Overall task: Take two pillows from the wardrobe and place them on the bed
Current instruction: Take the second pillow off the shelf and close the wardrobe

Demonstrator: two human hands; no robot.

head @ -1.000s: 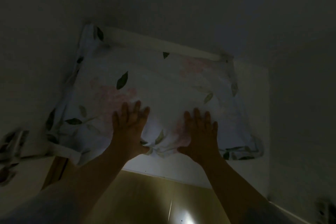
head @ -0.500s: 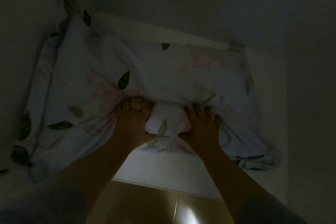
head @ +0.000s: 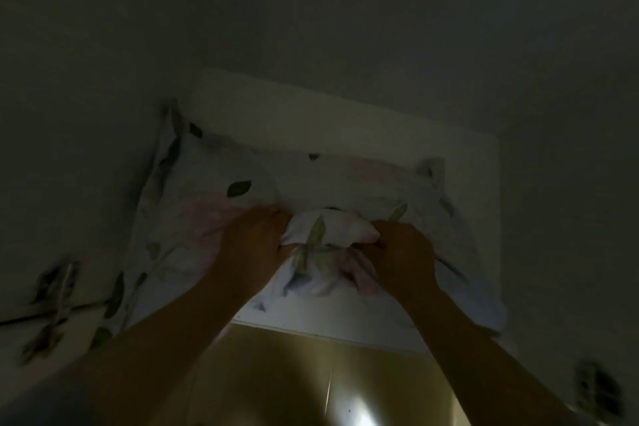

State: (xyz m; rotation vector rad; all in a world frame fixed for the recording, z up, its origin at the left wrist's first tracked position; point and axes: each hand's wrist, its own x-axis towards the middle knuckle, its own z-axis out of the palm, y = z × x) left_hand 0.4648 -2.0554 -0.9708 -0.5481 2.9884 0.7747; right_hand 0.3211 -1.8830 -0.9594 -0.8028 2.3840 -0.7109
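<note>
A white pillow [head: 349,180] printed with green leaves and pink flowers lies high up on the top of the white wardrobe [head: 460,162], under the ceiling. Both of my arms reach up to it. My left hand [head: 254,240] is clenched on the pillow's near edge left of the middle. My right hand [head: 403,251] is clenched on the same edge to the right. The fabric bunches up between the two fists. The room is dark and the view is blurred.
More leaf-printed fabric [head: 52,290] shows on the white surface at the lower left, and a blurred patch [head: 598,391] at the lower right. Below the white wardrobe edge lies a glossy yellowish panel [head: 311,377] with a light glare. Grey ceiling fills the top.
My hands went from lying flat on the pillow to clenching its near edge. The pillow's edge has bunched up and slid a little toward me.
</note>
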